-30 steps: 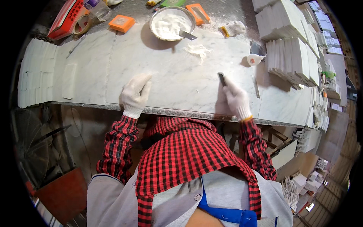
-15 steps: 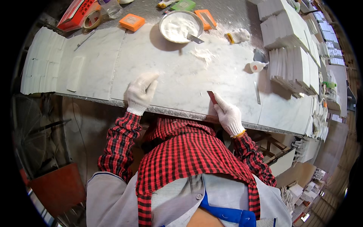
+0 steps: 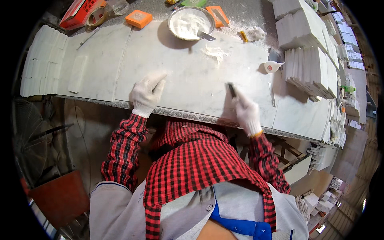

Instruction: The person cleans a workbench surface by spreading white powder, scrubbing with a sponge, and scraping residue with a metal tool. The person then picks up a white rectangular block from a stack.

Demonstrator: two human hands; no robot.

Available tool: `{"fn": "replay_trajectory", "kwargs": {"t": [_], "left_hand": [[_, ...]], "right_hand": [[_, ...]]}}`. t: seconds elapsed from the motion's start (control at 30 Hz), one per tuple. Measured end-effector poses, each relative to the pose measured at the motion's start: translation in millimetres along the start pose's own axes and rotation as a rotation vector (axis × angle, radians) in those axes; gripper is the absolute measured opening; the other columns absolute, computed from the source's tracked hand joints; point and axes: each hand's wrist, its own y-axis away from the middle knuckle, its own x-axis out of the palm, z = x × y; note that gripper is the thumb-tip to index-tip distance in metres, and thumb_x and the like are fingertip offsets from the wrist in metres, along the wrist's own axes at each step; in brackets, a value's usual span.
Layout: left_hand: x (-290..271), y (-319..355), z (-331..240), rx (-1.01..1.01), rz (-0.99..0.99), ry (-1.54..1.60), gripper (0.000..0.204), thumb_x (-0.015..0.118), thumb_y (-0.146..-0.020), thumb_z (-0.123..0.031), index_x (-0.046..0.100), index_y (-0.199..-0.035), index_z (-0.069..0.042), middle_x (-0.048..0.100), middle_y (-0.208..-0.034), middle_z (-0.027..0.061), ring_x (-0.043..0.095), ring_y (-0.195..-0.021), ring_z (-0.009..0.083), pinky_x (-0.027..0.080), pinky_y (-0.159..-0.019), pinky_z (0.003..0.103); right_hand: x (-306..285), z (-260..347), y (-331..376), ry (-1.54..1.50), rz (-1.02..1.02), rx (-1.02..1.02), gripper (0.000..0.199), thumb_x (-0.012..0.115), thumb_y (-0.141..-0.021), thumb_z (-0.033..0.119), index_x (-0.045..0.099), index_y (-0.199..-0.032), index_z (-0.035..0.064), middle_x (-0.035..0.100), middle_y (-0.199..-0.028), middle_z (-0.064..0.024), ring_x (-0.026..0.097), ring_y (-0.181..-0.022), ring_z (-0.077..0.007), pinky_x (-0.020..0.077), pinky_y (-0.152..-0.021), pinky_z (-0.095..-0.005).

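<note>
Both my hands wear white knit gloves. My left hand (image 3: 148, 91) rests near the front edge of the pale marble slab (image 3: 180, 76); its fingers reach out over the stone, the thumb a little apart, and I see nothing held. In my right hand (image 3: 246, 110) is a small dark scraper (image 3: 231, 90), gripped at its lower end, seen nearly edge-on and slightly blurred, standing up over the slab. A metal bowl (image 3: 172, 30) of white paste is farther off, with a metal putty blade (image 3: 207, 37) resting in it. White paste (image 3: 216, 54) is smeared on the slab before the bowl.
White tiles are stacked at the right (image 3: 306, 70) and left (image 3: 42, 66). A thin metal strip (image 3: 272, 95) and white squeeze bottle (image 3: 273, 67) lie right of my hand. Orange boxes (image 3: 139, 19), tape (image 3: 96, 17) and a spare glove (image 3: 253, 35) are along the back.
My right hand has moved slightly right and turned, bringing the scraper up and more edge-on. My left hand has barely shifted.
</note>
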Motion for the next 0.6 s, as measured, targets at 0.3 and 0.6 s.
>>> {"fn": "replay_trajectory", "kwargs": {"t": [0.3, 0.6], "left_hand": [[-5.6, -5.2, -9.1, 0.072, -0.014, -0.038, 0.021, 0.074, -0.091, -0.003, 0.079, -0.111, -0.005, 0.078, -0.111, 0.0146, 0.076, -0.104, 0.0284, 0.059, -0.091, 0.037], [-2.8, 0.8, -0.4, 0.112, -0.054, -0.102, 0.022, 0.076, -0.09, -0.006, 0.08, -0.111, -0.009, 0.078, -0.107, 0.0123, 0.076, -0.097, 0.0306, 0.06, -0.085, 0.038]], "right_hand": [[0.6, -10.7, -2.4, 0.087, 0.033, -0.053, 0.044, 0.07, -0.097, 0.019, 0.067, -0.141, 0.0193, 0.075, -0.111, -0.021, 0.074, -0.103, -0.0382, 0.0576, -0.087, -0.0403], [5.6, -19.3, -22.4, -0.058, -0.033, -0.026, 0.041, 0.066, -0.101, 0.017, 0.066, -0.142, 0.0142, 0.074, -0.087, -0.0201, 0.075, -0.077, -0.0294, 0.0555, -0.07, -0.0368]]}}
